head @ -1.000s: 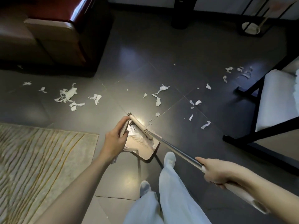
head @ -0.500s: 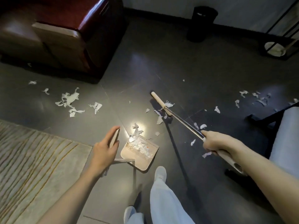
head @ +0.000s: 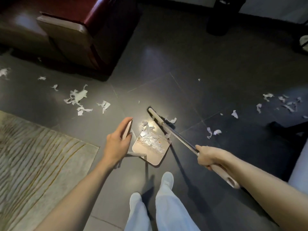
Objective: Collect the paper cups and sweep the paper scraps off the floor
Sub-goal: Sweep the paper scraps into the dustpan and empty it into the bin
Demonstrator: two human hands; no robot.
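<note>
I judged myself partway through the sweeping. My left hand [head: 119, 144] gripped the upright handle of the dustpan [head: 150, 155], which stood on the dark tile floor [head: 183, 64]. My right hand [head: 210, 157] was closed round the shaft of the broom [head: 180, 138], its head down just beyond the pan's mouth. A heap of paper scraps [head: 150, 140] lay in the pan. More lay loose to the left near the rug [head: 41, 155] and well off to the right. No paper cups showed. Next, the broom needed to reach those clusters and draw them in, with the pan steady.

Glossy floor tiles [head: 183, 55] carry paper scraps [head: 78, 97]; the matt dustpan [head: 155, 158] is perhaps plastic, the broom shaft [head: 180, 138] metal.
</note>
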